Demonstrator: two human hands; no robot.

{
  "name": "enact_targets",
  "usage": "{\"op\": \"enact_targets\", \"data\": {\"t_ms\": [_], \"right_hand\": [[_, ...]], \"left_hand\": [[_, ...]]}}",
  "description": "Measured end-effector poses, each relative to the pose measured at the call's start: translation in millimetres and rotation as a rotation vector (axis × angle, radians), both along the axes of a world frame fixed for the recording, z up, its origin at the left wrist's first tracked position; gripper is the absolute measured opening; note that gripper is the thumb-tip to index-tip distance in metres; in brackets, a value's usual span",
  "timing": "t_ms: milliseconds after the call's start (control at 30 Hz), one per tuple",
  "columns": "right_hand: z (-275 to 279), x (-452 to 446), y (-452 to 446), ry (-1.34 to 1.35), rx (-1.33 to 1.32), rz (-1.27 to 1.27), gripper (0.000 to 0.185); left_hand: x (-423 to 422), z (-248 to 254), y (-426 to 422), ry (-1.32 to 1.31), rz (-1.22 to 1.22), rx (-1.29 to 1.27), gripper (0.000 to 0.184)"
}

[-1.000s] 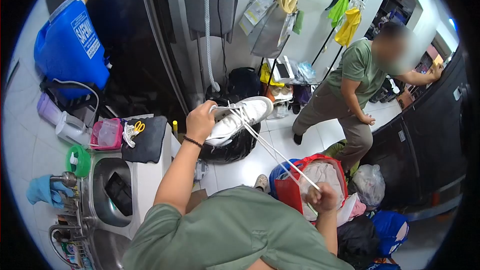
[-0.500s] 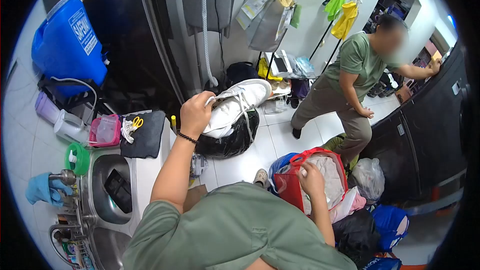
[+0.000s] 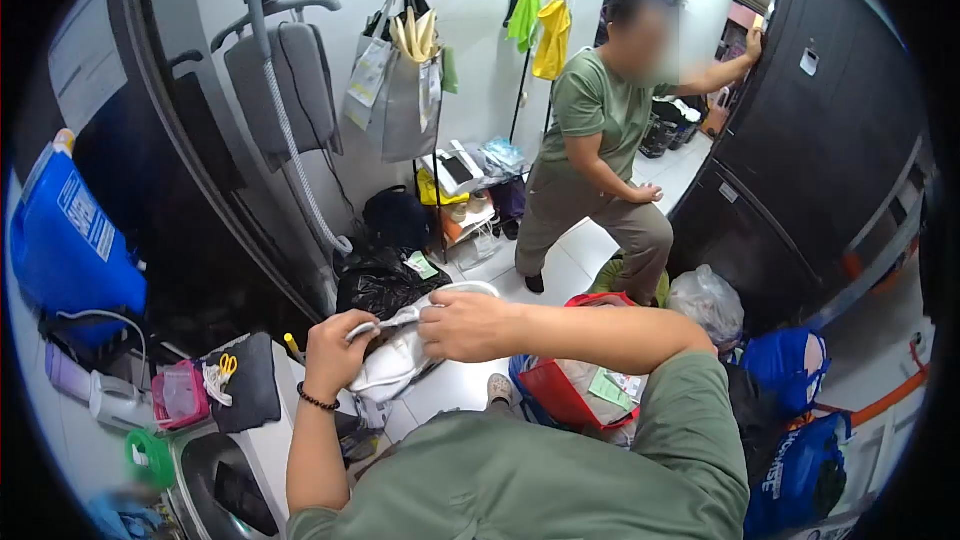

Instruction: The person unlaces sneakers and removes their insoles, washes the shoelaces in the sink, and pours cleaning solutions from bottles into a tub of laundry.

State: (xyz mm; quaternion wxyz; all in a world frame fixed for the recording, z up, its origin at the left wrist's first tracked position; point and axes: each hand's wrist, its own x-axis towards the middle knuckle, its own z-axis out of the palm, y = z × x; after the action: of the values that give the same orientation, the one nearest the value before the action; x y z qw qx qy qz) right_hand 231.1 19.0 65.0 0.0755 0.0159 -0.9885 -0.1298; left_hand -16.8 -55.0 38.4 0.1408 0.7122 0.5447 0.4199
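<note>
- From my end of the feed, I see the white shoe [image 3: 388, 368] out in front of the wearer's body, up off the floor, its opening towards the left hand [image 3: 334, 350] and its rounded toe pointing away.
- I read the left fingers as closed in a pinch on the edge of the shoe's opening; a beaded bracelet [image 3: 318, 398] circles that wrist.
- The right hand [image 3: 463, 327] reaches across over the shoe's upper, fingers bent inward; the fingertips are partly hidden, so I cannot tell whether they grip it.
- Between the two sets of fingers I get a pale strip of the shoe, with most of its white side hanging below them.
- Beyond the toe I have a black plastic bag [image 3: 385, 278] on the floor.
- Under the right forearm I see a red bag [image 3: 555, 395] with pale contents.
- A co-worker in a green shirt [image 3: 590, 105] stands farther off, well apart from the shoe.
</note>
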Motion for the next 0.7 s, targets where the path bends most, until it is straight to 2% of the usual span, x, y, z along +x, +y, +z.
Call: {"op": "enact_targets", "data": {"t_ms": [200,233,367,467,500,533,600,633,667,700], "right_hand": [[0.3,-9.7,-2.8,-0.092,-0.123,0.086,0.014],[1.8,-12.3,-3.7,-0.137,-0.151,0.074,0.020],[-2.5,-12.0,-1.7,-0.250,-0.370,0.046,0.030],[-5.0,-6.7,6.8,-0.233,-0.648,-0.018,0.030],[-7.9,-6.5,10.2,-0.098,-0.703,0.035,0.036],[-10.1,-3.5,12.2,-0.109,-0.803,-0.054,0.036],[-10.0,4.2,16.2,-0.121,-1.002,-0.233,0.038],[-5.2,8.9,16.0,-0.091,-1.058,-0.257,0.041],[-6.3,11.9,14.0,-0.057,-1.091,-0.289,0.041],[-8.9,14.6,10.3,-0.026,-1.124,-0.322,0.042]], "left_hand": [[-5.9,1.5,2.9,0.011,-0.123,-0.166,0.014],[-3.1,3.9,3.9,0.027,-0.161,-0.156,0.013],[-2.1,-10.4,16.5,-0.148,-0.314,-0.339,0.012],[-2.4,-19.6,28.0,-0.299,-0.398,-0.446,0.026],[-2.2,-24.4,29.8,-0.573,-0.428,-0.484,0.046],[-2.4,-30.0,30.8,-0.751,-0.423,-0.381,0.049],[-12.5,-27.8,22.7,-0.706,-0.376,-0.272,0.044],[-6.3,-27.9,18.5,-0.654,-0.429,-0.253,0.050],[2.7,-27.4,13.9,-0.343,-0.312,-0.046,0.049],[14.3,-23.4,11.9,-0.290,-0.233,0.020,0.047]]}}
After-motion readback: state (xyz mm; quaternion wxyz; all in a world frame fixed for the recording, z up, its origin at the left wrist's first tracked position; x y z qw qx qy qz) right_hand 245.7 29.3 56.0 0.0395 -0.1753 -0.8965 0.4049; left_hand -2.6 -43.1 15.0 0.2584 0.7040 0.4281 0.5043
